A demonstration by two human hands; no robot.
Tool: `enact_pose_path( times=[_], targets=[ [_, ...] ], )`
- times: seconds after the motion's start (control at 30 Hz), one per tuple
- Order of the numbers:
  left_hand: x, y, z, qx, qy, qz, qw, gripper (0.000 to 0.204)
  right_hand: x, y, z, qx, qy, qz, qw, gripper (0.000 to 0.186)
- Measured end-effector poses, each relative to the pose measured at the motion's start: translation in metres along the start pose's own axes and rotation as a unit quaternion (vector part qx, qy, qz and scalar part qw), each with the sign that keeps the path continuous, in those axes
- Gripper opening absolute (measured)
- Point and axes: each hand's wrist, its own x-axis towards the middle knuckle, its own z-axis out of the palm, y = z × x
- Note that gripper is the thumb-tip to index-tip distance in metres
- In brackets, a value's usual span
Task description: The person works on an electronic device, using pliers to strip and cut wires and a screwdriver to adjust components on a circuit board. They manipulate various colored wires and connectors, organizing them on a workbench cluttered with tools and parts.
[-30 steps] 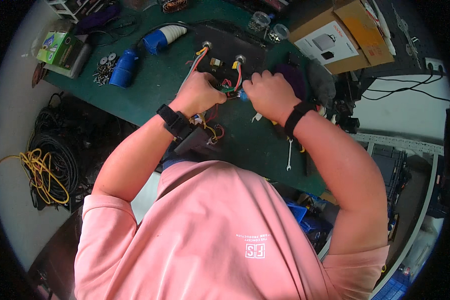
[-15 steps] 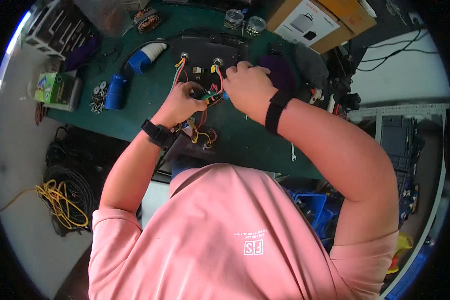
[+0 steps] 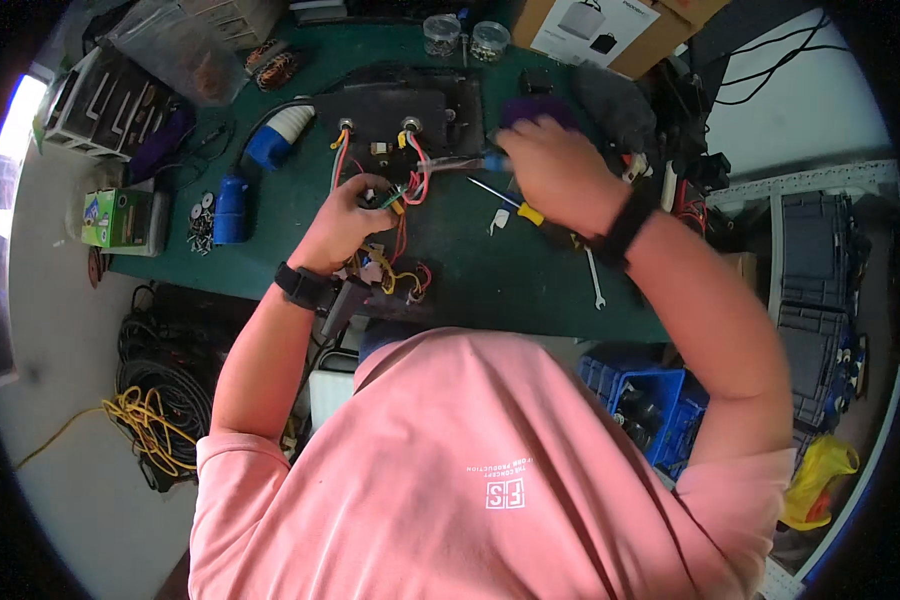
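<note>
Head view. The person's left hand (image 3: 355, 222) is closed in a narrow pinch, thumb against fingers, on a small green circuit board (image 3: 390, 199), which sits just below a flat black panel (image 3: 380, 105) on the dark green workbench (image 3: 300, 215). The right hand (image 3: 560, 175), blurred, lies to the right of the board, its fingers closed around a tool with a blue handle and a slender shaft (image 3: 495, 162); the shaft points left toward the red wires (image 3: 420, 185) near the board. Blur hides whether its tip touches them.

Two round metal fittings on the panel have coloured wires leading from them toward the hands. Just beside the left wrist is a loose tangle of yellow and red wires (image 3: 402, 278). Below the right hand lie a screwdriver with a yellow and black handle (image 3: 530, 213) and, nearer the bench's front edge, an open-ended metal spanner (image 3: 596, 280). Well to the left, a blue cylindrical plug (image 3: 230, 210) stands beside a heap of small screws (image 3: 201, 238); a blue and white connector (image 3: 280, 138) rests nearer the panel. Two clear round tubs (image 3: 441, 35) occupy the far side.
</note>
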Motion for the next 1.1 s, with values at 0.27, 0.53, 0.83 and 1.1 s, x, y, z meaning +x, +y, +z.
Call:
enact_pose_path(
  times=[0.27, 0.53, 0.83, 1.1],
  targets=[
    [-0.006, 0.009, 0.026, -0.229, -0.019, -0.092, 0.969, 0.037, -0.064, -0.031, 0.089, 0.467, -0.106, 0.202, 0.854, 0.026],
    [-0.014, 0.016, 0.043, -0.191, 0.033, -0.050, 0.980, 0.037, -0.052, -0.054, 0.117, 0.477, -0.079, 0.210, 0.850, 0.025],
    [-0.019, -0.005, 0.063, 0.081, 0.146, 0.015, 0.986, 0.054, -0.036, -0.073, 0.104, 0.511, -0.019, 0.238, 0.826, 0.030],
    [-0.022, -0.013, 0.065, 0.241, 0.214, 0.122, 0.939, 0.052, -0.029, -0.082, 0.106, 0.523, -0.033, 0.215, 0.824, 0.032]
  ],
)
